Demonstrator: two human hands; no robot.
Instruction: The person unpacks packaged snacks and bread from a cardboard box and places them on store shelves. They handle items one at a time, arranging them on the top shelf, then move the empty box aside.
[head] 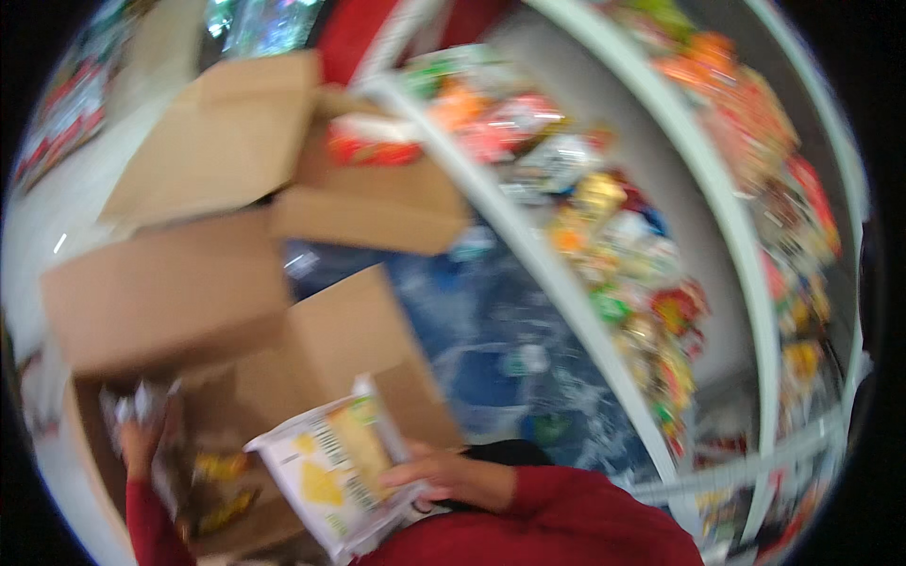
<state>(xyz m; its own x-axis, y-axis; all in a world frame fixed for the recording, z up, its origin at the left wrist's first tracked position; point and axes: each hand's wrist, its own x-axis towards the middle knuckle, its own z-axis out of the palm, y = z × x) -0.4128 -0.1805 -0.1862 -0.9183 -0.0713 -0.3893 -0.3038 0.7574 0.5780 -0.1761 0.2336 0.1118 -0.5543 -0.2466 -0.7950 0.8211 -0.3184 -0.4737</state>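
My right hand (453, 477) grips the side of a white and yellow food packet (336, 474), which bears printed writing and a green mark. It is held tilted over the front edge of an open cardboard box (248, 375). Down inside the box at the left, my left hand (139, 442) is at a clear plastic package (134, 403). Blur hides whether its fingers are closed on that package. Two small yellow packets, an upper one (221, 465) and a lower one (228, 511), lie on the box's bottom.
Behind stands a second open cardboard box (368, 212) with a red and white packet (375, 138) at its rim. Curving along the right, a white-edged shelf (538, 247) holds several colourful snack packets (601, 198). Blue plastic-wrapped goods (488, 354) lie below the shelf. Pale floor (42, 233) shows at left.
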